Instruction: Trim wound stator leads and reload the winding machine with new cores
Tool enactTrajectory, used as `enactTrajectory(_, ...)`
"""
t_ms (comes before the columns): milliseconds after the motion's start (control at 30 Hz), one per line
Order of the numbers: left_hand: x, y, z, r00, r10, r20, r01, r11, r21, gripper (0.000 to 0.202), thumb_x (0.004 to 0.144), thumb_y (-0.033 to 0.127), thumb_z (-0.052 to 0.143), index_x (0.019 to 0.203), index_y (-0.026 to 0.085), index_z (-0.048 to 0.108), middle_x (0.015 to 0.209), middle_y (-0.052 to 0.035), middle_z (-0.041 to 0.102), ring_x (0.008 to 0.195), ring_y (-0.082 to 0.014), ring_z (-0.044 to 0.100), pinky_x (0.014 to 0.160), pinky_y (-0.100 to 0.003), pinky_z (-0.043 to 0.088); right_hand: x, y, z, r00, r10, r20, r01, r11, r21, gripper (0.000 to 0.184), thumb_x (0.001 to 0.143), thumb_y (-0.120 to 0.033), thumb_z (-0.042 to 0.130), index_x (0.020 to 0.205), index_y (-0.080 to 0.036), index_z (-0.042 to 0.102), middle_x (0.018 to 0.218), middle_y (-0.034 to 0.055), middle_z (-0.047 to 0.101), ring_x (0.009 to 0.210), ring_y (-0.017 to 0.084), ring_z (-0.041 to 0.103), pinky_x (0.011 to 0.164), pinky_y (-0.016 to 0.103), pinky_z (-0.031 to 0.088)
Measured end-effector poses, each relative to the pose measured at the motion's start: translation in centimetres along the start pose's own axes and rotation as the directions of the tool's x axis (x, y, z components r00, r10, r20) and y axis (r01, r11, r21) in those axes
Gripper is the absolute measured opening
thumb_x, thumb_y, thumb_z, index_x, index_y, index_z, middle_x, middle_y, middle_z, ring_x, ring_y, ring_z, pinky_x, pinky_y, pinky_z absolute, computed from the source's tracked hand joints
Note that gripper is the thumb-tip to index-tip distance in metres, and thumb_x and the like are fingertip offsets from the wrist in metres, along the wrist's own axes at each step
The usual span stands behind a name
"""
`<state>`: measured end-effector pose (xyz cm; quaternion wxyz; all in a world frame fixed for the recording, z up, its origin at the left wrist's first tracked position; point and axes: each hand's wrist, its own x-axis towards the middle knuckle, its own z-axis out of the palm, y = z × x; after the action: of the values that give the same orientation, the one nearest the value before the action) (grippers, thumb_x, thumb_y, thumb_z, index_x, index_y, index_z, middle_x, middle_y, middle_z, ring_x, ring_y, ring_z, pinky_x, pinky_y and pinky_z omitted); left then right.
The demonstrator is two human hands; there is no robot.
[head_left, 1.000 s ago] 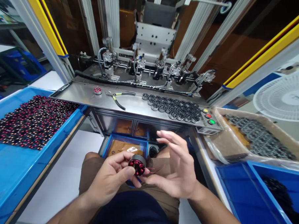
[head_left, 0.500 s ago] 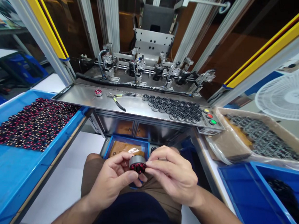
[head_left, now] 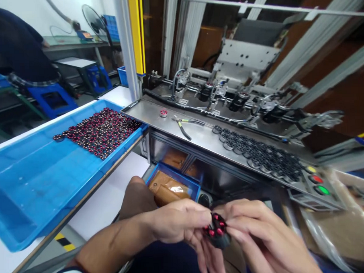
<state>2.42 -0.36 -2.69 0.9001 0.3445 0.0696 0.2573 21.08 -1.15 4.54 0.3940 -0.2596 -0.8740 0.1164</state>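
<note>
- Stator (head_left: 216, 230), a small black core wound with red coils, is held low in the view, above the lap, between both hands.
- It is pinched from the left by the left hand (head_left: 181, 223), with thumb and fingertips closed on its rim.
- It is gripped from the right by the right hand (head_left: 258, 233), whose fingers are curled and pressed against its body; this part is blurred, so finer contact cannot be told.
- A small blue bin (head_left: 184, 180) with a brown bag inside is seen just beyond the hands, under a steel shelf (head_left: 150, 109).
- Pliers (head_left: 184, 125), one lone red-wound part (head_left: 163, 112) and a cluster of black cores (head_left: 258, 154) are laid on that shelf, with coloured push buttons (head_left: 317, 179) at its right end.
- A long blue tray (head_left: 27, 187) at the left is loaded with many wound parts (head_left: 100, 130).
- Another person (head_left: 15, 47) in dark clothing is seated at the far left, well apart.
</note>
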Motion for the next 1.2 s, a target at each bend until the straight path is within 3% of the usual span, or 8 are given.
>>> enactTrajectory(333, -0.1, 0.5, 0.8, 0.751, 0.602, -0.273, -0.604, 0.792, 0.085, 0.052, 0.060, 0.019, 0.091, 0.098, 0.022, 0.056, 0.118, -0.0057, 0.064, 0.116, -0.0226, 0.064, 0.092, -0.034, 0.053, 0.6, -0.2, 0.7, 0.980, 0.165, -0.108, -0.169, 0.985, -0.032, 0.014, 0.086, -0.004, 0.058, 0.089, -0.017, 0.064, 0.080, 0.0065, 0.063, 0.075, 0.015, 0.064, 0.058, 0.022, 0.053)
enactTrajectory(500, 0.3, 0.5, -0.6, 0.988, 0.152, -0.021, -0.153, 0.988, -0.035, 0.065, 0.078, 0.072, 0.059, 0.095, 0.009, 0.065, 0.081, -0.0122, 0.072, 0.084, -0.0269, 0.073, 0.071, -0.035, 0.055, 1.4, -0.5, 0.3, 0.998, 0.053, -0.023, -0.052, 0.998, 0.047, 0.019, 0.083, 0.001, 0.057, 0.090, -0.015, 0.065, 0.078, 0.0052, 0.065, 0.072, 0.013, 0.064, 0.061, 0.019, 0.055)
enactTrajectory(600, -0.1, 0.2, -0.5, 0.995, 0.023, 0.100, -0.022, 1.000, -0.014, 0.065, 0.085, 0.070, 0.050, 0.090, 0.007, 0.066, 0.068, -0.0120, 0.071, 0.069, -0.0271, 0.073, 0.062, -0.035, 0.056, 1.6, -1.0, 0.3, 0.998, 0.049, -0.032, -0.047, 0.997, 0.064, 0.020, 0.082, 0.002, 0.057, 0.090, -0.012, 0.067, 0.077, 0.0063, 0.066, 0.072, 0.012, 0.064, 0.062, 0.020, 0.054)
enactTrajectory(700, -0.8, 0.4, 0.2, 0.977, 0.189, -0.097, -0.185, 0.982, 0.048, 0.037, 0.089, 0.045, 0.062, 0.107, 0.012, 0.064, 0.081, -0.0093, 0.072, 0.069, -0.0197, 0.073, 0.059, -0.025, 0.056, 1.4, -1.2, 0.6, 0.988, 0.111, -0.108, -0.103, 0.992, 0.079, 0.015, 0.083, 0.002, 0.059, 0.085, -0.010, 0.069, 0.076, 0.0083, 0.066, 0.071, 0.013, 0.063, 0.064, 0.023, 0.054)
enactTrajectory(833, -1.4, 1.0, 1.0, 0.857, 0.453, -0.247, -0.421, 0.891, 0.172, 0.036, 0.075, 0.014, 0.079, 0.105, 0.025, 0.063, 0.108, -0.0018, 0.067, 0.096, -0.0163, 0.070, 0.082, -0.025, 0.056, 1.1, -1.1, 1.2, 0.949, 0.213, -0.231, -0.179, 0.971, 0.158, 0.013, 0.085, 0.000, 0.060, 0.081, -0.008, 0.069, 0.071, 0.0088, 0.065, 0.067, 0.013, 0.061, 0.061, 0.025, 0.052)
enactTrajectory(933, -1.1, 1.3, 1.0, 0.785, 0.556, -0.274, -0.537, 0.831, 0.149, 0.036, 0.071, 0.023, 0.083, 0.101, 0.026, 0.063, 0.107, 0.0000, 0.068, 0.113, -0.0198, 0.065, 0.096, -0.029, 0.052, 1.0, -1.0, 1.4, 0.939, 0.226, -0.259, -0.165, 0.957, 0.238, 0.011, 0.086, -0.003, 0.062, 0.080, -0.010, 0.068, 0.071, 0.0079, 0.065, 0.068, 0.014, 0.061, 0.062, 0.025, 0.053)
enactTrajectory(1100, -0.3, 1.0, 0.0, 0.990, 0.112, -0.091, -0.118, 0.990, -0.072, 0.057, 0.092, 0.061, 0.047, 0.096, 0.009, 0.071, 0.087, -0.0145, 0.076, 0.083, -0.0241, 0.075, 0.074, -0.031, 0.059, 0.9, -0.5, 1.0, 0.972, 0.128, -0.197, -0.057, 0.943, 0.329, 0.009, 0.088, -0.007, 0.062, 0.085, -0.012, 0.069, 0.075, 0.0083, 0.069, 0.071, 0.014, 0.064, 0.064, 0.026, 0.055)
enactTrajectory(1200, -0.3, 0.5, -0.2, 0.991, -0.078, 0.104, 0.088, 0.992, -0.089, 0.066, 0.096, 0.059, 0.035, 0.091, 0.004, 0.072, 0.073, -0.0175, 0.075, 0.064, -0.0261, 0.075, 0.055, -0.030, 0.058, 0.7, -0.2, 0.9, 0.978, 0.101, -0.185, -0.036, 0.945, 0.325, 0.009, 0.090, -0.010, 0.062, 0.085, -0.012, 0.069, 0.076, 0.0090, 0.069, 0.070, 0.014, 0.064, 0.062, 0.025, 0.055)
